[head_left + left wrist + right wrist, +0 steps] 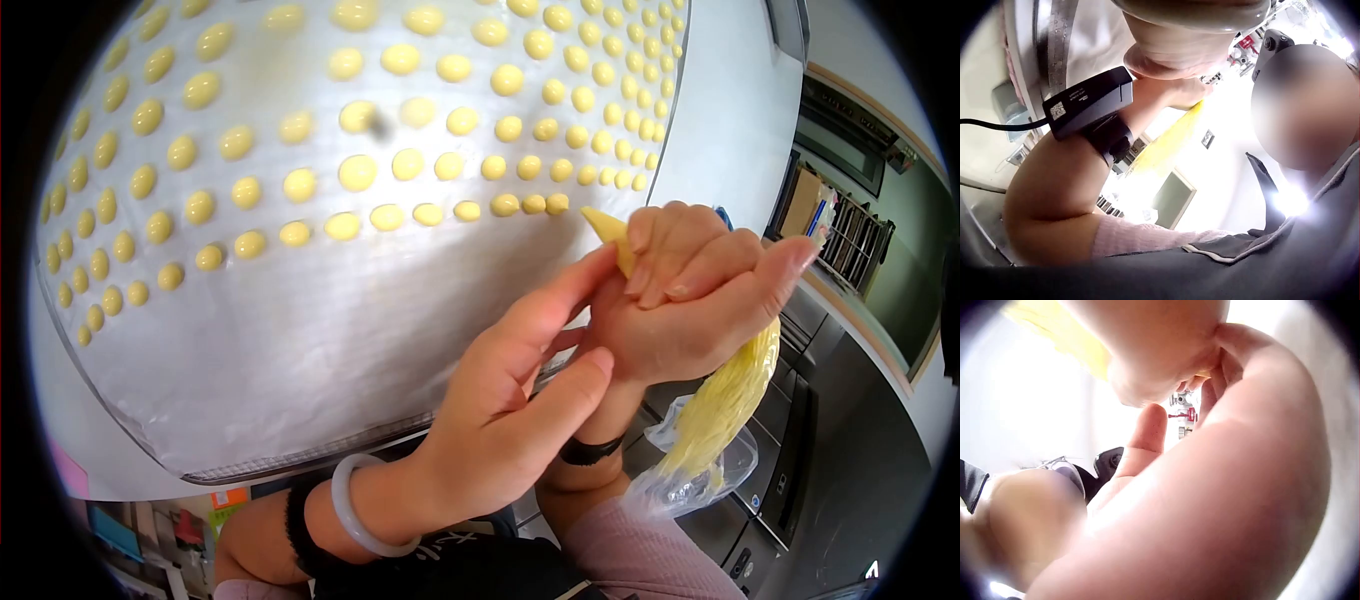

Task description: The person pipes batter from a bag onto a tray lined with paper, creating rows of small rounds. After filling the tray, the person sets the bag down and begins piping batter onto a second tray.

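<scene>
My right hand grips a clear piping bag filled with yellow batter, its fingers curled and its thumb sticking out. The bag's narrow yellow tip pokes out beyond those fingers, just right of the nearest row of mounds. Below the hand hangs the full part, ending in loose crumpled plastic. My left hand, with a pale bangle at its wrist, reaches alongside. Its index fingertip lies at the bag's tip, and its thumb rests by the right wrist; its other fingers are mostly hidden. Glossy yellow batter mounds sit in rows.
The mounds lie on a pale baking sheet whose mesh-like front edge is close to the person's body. A white surface extends to its right. Dark cabinets and a rack stand farther right.
</scene>
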Available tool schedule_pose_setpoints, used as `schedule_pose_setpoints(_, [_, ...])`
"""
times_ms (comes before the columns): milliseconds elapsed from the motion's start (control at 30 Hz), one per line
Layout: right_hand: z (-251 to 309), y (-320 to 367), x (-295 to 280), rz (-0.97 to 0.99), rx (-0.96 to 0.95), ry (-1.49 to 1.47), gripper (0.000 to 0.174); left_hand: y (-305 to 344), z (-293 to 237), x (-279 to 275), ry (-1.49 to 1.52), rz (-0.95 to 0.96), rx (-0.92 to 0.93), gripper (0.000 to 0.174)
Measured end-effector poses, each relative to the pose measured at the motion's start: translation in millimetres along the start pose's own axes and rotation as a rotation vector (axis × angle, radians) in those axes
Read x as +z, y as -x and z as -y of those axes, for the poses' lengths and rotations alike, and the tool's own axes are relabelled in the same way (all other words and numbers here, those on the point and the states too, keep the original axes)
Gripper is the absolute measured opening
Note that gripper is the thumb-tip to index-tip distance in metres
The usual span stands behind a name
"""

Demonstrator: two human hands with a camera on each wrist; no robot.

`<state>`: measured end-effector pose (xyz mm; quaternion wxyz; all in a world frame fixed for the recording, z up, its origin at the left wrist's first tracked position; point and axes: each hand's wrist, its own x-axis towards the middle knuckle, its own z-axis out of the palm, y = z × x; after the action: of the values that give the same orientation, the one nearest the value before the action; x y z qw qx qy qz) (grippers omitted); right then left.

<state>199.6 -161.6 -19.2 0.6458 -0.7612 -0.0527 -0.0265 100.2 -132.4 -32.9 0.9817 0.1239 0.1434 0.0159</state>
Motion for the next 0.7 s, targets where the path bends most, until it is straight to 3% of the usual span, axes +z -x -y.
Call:
schedule_pose_setpoints(233, [-12,1,-5,0.026,0.003,0.072,0.053,-6,10,-3,-0.028,0.006,-0.015,0.049])
schedule_pose_setpoints(433, [-5,-10,-19,0.061,-0.034,-0.039,0.053,-11,17,8,0.045,0.027,0.027,0.049])
schedule_pose_setpoints(700, [-11,-14,-24,-0.002,0.073,0.125,0.053,-20,22,10,0.012,0.001,-0.066,0.049])
